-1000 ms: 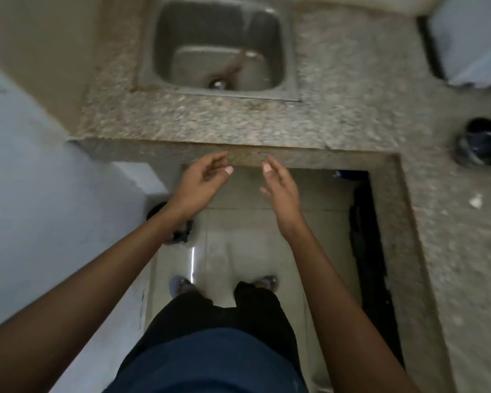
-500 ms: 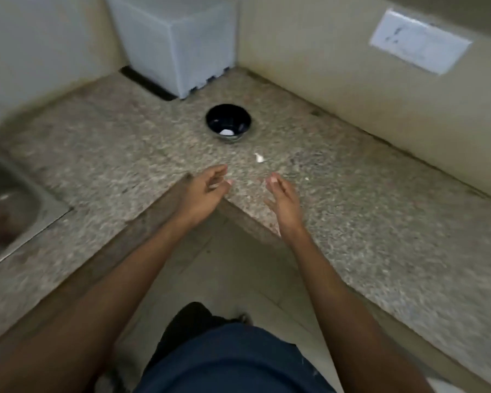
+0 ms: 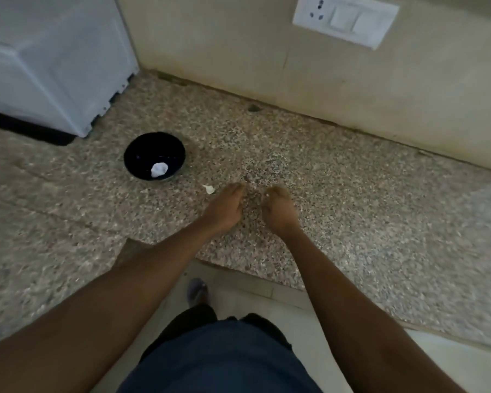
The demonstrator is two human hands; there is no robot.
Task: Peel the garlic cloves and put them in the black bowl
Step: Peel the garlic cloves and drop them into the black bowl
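Note:
The black bowl stands on the speckled stone counter, left of my hands, with one white garlic clove lying inside it. A small white garlic piece lies on the counter between the bowl and my left hand. My left hand hangs over the counter with its fingers bent down and nothing seen in it. A hand's width to the right, my right hand also points down at the counter. A tiny white speck shows at its fingertips; its grip is hidden.
A white appliance stands at the back left, close behind the bowl. The wall with a white switch plate runs along the back. The counter's inner corner edge lies under my forearms, with floor below.
My view swung from the sink to the counter corner with the bowl. Both hands moved forward over the counter and dropped, fingers now bent down near the surface.

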